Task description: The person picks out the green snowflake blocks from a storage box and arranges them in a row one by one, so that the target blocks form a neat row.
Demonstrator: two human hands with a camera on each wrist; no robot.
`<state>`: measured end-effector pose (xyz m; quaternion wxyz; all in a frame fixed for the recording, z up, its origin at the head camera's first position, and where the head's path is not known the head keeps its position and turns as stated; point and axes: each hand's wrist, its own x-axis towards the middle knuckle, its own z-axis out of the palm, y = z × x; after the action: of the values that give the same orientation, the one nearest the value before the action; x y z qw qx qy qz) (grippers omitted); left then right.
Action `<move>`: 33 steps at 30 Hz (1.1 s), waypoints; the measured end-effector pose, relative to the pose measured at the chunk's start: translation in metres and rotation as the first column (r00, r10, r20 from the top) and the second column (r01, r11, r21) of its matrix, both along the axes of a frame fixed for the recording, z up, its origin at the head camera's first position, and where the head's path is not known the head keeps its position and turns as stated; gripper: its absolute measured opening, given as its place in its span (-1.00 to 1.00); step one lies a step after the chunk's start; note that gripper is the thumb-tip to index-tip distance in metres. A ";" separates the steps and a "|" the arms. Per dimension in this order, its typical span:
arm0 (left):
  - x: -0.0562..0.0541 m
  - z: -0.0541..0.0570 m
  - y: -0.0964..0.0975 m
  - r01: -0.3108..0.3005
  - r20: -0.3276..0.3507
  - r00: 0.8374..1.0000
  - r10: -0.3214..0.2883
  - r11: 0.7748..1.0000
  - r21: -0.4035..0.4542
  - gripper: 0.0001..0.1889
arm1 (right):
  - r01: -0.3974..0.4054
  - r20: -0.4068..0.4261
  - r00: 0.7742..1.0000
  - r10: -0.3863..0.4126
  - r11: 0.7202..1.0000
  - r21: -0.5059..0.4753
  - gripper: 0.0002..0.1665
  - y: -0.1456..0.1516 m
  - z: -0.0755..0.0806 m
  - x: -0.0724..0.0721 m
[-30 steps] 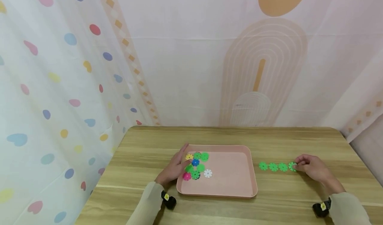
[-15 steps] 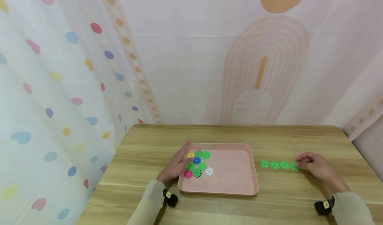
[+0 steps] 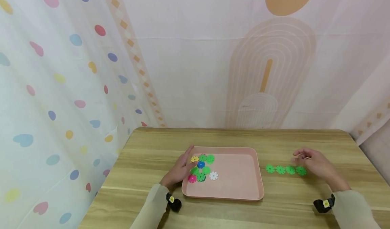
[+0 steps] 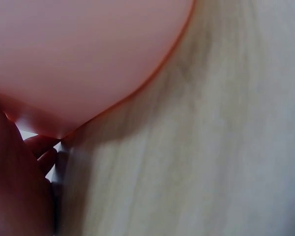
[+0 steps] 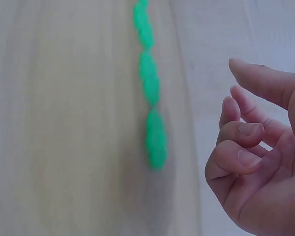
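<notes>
My left hand (image 3: pixel 179 170) holds the left side of a pink tray (image 3: pixel 236 176), its thumb over the rim and its fingers along the outer wall. In the left wrist view fingertips (image 4: pixel 42 146) show beside the tray wall (image 4: pixel 88 59). Right of the tray, several green notched discs lie in a straight row on the table, the rightmost green disc (image 3: pixel 301 170) nearest my right hand (image 3: pixel 315 162). That hand is raised just above the row's right end. Its fingers are loosely bent and hold nothing, as the right wrist view shows beside the last green disc (image 5: pixel 156 140).
At the tray's left end lie more discs: several green ones, a yellow disc (image 3: pixel 195 158), a blue disc (image 3: pixel 200 164), a pink disc (image 3: pixel 192 178) and a white disc (image 3: pixel 213 176). A patterned curtain (image 3: pixel 189 70) hangs behind the wooden table (image 3: pixel 158 141).
My right hand has let go of the rightmost green disc and lifted up and to the left, leaving that disc in the row. The left hand stays on the tray.
</notes>
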<state>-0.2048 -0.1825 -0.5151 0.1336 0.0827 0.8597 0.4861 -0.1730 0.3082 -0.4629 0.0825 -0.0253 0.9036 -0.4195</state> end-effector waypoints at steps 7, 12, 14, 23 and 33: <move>0.000 -0.001 0.000 0.005 0.007 1.000 -0.005 1.000 -0.006 -0.26 | -0.068 -0.029 0.997 0.066 0.996 -0.064 -0.66 -0.034 0.016 -0.016; -0.001 -0.002 0.000 0.007 -0.003 1.000 -0.007 1.000 -0.016 -0.27 | -0.141 -0.017 0.990 0.140 0.986 -0.093 -0.66 -0.056 0.029 -0.029; -0.001 -0.002 0.000 0.006 -0.001 1.000 -0.006 1.000 -0.013 -0.27 | -0.166 -0.013 0.986 0.166 0.980 -0.110 -0.68 -0.065 0.033 -0.034; 0.000 -0.001 -0.002 -0.015 0.023 1.000 0.015 1.000 0.007 -0.28 | -0.251 -0.003 0.967 0.254 0.952 -0.178 -0.79 -0.105 0.034 -0.054; -0.001 0.002 -0.001 0.000 0.023 1.000 0.000 1.000 -0.021 -0.28 | -0.315 0.052 0.943 0.328 0.934 -0.169 -0.76 -0.153 0.028 -0.066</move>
<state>-0.2061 -0.1831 -0.5132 0.1444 0.0757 0.8630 0.4781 -0.2386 0.1554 -0.4347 0.1837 -0.1626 0.8472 -0.4712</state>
